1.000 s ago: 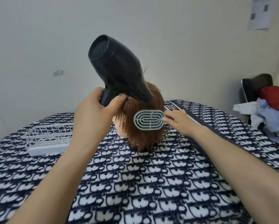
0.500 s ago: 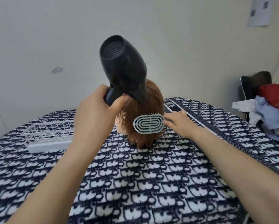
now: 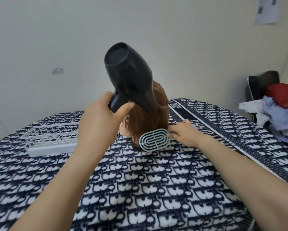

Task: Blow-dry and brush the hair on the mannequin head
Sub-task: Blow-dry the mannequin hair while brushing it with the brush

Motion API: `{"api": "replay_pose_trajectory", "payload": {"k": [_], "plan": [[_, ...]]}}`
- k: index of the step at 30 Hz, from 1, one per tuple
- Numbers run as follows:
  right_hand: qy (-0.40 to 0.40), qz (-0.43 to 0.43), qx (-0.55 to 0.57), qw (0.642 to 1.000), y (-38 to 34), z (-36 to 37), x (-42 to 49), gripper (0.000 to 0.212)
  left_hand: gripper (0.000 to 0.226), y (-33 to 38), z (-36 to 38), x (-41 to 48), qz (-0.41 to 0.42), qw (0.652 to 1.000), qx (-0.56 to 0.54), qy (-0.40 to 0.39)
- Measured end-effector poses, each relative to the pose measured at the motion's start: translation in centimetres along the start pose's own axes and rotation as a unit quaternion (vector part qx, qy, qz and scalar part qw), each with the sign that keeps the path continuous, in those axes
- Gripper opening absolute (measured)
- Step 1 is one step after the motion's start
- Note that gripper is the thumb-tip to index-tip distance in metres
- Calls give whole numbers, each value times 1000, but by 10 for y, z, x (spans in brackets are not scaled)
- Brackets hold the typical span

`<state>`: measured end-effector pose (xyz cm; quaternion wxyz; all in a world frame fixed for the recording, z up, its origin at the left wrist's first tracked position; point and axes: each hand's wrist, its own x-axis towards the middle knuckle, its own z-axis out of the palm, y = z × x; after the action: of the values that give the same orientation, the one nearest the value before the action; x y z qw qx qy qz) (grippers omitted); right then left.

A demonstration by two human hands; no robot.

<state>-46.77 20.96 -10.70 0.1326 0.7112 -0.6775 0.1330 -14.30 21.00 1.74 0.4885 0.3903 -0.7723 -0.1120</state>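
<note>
Head view: white basket at left centre on patterned cloth. Left hand curls its fingers round the hair dryer handle, nozzle angled down onto the mannequin head at frame centre. Right hand grips the brush against the lower hair ends.

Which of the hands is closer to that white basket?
Left. The left hand, gripping the dryer, is just right of the basket; the right hand, holding the brush, is farther right.
</note>
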Motion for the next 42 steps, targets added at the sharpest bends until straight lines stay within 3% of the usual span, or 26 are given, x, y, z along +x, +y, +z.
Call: {"api": "replay_pose_trajectory", "payload": {"k": [10,15,25,32,36,42], "plan": [[0,11,54,998,-8,19,-14,20,31,-5,0,-5,12,999,31,16],[-1,-4,19,1000,-8,16,-22,23,32,-8,0,-5,-14,999,-17,-26],[2,-44,-56,997,-13,-4,-30,25,34,-9,-2,-11,4,999,47,-2],[-17,-42,10,999,-25,6,-34,28,34,-13,-4,-13,-8,998,55,-33],[-31,-67,-35,997,-29,12,-39,29,35,-16,-4,-15,-8,997,72,-31],[32,-30,8,999,-38,14,-50,27,34,-20,-8,-12,-73,992,-73,-70]]}}
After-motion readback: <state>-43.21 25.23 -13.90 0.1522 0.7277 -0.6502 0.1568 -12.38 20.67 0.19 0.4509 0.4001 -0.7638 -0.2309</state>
